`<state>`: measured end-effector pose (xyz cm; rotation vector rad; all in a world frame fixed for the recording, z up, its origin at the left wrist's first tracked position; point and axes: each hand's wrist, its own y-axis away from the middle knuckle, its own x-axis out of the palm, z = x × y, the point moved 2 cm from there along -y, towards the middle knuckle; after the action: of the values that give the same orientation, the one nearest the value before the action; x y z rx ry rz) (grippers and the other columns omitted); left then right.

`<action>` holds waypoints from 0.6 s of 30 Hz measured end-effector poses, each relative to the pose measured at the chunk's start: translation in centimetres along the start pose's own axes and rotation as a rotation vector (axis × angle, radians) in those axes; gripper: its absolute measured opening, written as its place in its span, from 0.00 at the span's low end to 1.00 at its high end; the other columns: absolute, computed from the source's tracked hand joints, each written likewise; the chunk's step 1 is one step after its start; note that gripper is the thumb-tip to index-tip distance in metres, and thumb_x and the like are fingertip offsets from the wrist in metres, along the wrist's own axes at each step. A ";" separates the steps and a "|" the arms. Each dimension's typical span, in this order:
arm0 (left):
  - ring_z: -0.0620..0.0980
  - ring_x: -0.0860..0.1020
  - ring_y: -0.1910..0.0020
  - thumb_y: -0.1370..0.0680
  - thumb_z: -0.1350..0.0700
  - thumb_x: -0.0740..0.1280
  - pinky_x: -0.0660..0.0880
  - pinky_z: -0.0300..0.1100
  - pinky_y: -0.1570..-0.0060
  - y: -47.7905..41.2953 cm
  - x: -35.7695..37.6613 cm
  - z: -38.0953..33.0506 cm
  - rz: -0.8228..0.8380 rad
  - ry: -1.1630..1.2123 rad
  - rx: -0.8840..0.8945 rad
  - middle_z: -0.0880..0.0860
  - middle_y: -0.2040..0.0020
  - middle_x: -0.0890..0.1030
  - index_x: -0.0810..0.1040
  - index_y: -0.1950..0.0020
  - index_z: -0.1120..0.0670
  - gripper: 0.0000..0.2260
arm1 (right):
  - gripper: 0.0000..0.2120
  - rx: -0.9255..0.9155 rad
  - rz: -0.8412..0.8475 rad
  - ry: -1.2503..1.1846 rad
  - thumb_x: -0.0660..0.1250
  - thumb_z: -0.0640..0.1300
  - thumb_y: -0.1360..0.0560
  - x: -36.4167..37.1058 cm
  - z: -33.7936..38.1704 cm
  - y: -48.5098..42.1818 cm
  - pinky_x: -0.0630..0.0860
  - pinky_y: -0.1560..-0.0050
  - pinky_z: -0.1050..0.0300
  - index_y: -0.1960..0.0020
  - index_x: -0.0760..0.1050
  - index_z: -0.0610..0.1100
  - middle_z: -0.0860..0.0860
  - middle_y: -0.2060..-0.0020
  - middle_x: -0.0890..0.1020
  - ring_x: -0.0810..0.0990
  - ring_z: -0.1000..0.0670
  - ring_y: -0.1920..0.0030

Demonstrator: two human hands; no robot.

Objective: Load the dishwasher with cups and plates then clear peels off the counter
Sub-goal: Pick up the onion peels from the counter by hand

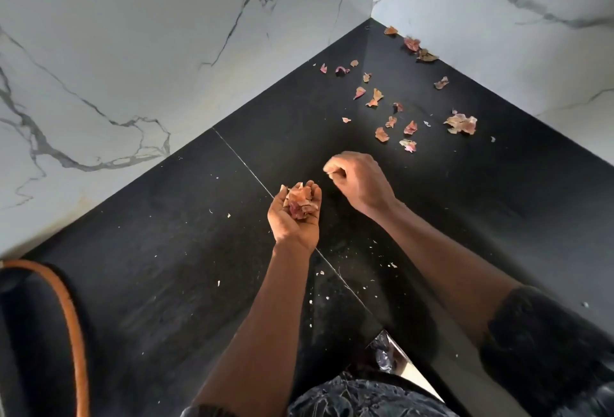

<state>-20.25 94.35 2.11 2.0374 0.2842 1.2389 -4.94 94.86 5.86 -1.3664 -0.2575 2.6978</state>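
Twenty or so loose peels (408,127) scattered toward the back corner of the black counter (166,267), a few right against the right-hand wall. Above the counter's middle, left hand (295,220) palm-up, fingers cupped round a heap of gathered peels (300,204). Just beside it, right hand (357,180) knuckles-up, fingers curled in, perhaps pinching a small scrap; impossible to tell for sure.

Drop any scrap into the cupped palm, then reach for the nearest loose pieces first, working back toward the corner. Keep the left palm level and close under the right, to avoid spills. Pinch lightly: thin, dry, probably quick to crumble.

White crumbs (345,270) strewn toward the front edge, too fine for pinching, better swept. Orange hose (71,310) at the left edge, well apart. Marble walls (133,51) closing the corner, likely cramping the reach.
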 end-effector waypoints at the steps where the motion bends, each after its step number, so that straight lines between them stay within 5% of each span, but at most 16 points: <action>1: 0.60 0.82 0.49 0.19 0.54 0.63 0.80 0.51 0.46 -0.1 0.2 0.3 0.000 0.010 -0.009 0.63 0.51 0.82 0.77 0.46 0.64 0.13 | 0.08 -0.019 -0.002 -0.030 0.72 0.37 0.24 -0.4 0.9 0.0 0.82 0.53 0.56 0.46 0.84 0.43 0.51 0.53 0.85 0.83 0.55 0.55; 6: 0.49 0.81 0.63 0.18 0.55 0.60 0.78 0.38 0.61 -0.5 0.8 1.0 0.008 -0.030 -0.059 0.53 0.60 0.82 0.80 0.52 0.58 0.11 | 0.05 -0.139 0.124 -0.133 0.70 0.39 0.23 -1.2 4.9 2.0 0.79 0.55 0.57 0.49 0.84 0.46 0.54 0.55 0.83 0.82 0.56 0.56; 9: 0.50 0.81 0.60 0.19 0.54 0.60 0.77 0.39 0.53 -0.7 0.6 0.8 0.039 -0.026 -0.077 0.53 0.59 0.82 0.81 0.50 0.58 0.12 | 0.07 -0.157 0.186 -0.131 0.69 0.49 0.22 -1.0 5.9 2.5 0.77 0.57 0.55 0.51 0.84 0.47 0.55 0.57 0.83 0.81 0.56 0.58; 12: 0.51 0.78 0.66 0.18 0.56 0.59 0.76 0.41 0.44 -0.4 0.4 0.6 0.026 0.012 -0.060 0.57 0.64 0.81 0.80 0.55 0.61 0.14 | 0.09 -0.073 -0.020 -0.148 0.70 0.49 0.22 -1.6 4.0 -0.6 0.78 0.61 0.55 0.53 0.84 0.45 0.53 0.60 0.84 0.81 0.56 0.63; 15: 0.60 0.81 0.54 0.18 0.57 0.58 0.75 0.49 0.35 0.1 0.0 0.3 0.072 0.056 -0.063 0.63 0.54 0.80 0.78 0.48 0.63 0.12 | 0.09 0.166 -0.096 -0.023 0.71 0.42 0.22 -1.9 -0.5 -5.8 0.81 0.48 0.49 0.43 0.82 0.42 0.47 0.48 0.85 0.84 0.48 0.50; 18: 0.59 0.81 0.53 0.18 0.57 0.58 0.77 0.49 0.39 0.6 -0.4 0.2 0.092 0.026 -0.066 0.63 0.50 0.79 0.77 0.46 0.63 0.12 | 0.22 0.316 0.177 0.234 0.68 0.40 0.20 -1.1 -3.9 -9.0 0.74 0.35 0.46 0.27 0.70 0.41 0.43 0.31 0.73 0.75 0.41 0.33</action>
<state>-20.40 93.56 2.17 1.9980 0.1613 1.3145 -1.02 103.88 6.26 -1.6438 0.3100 2.5297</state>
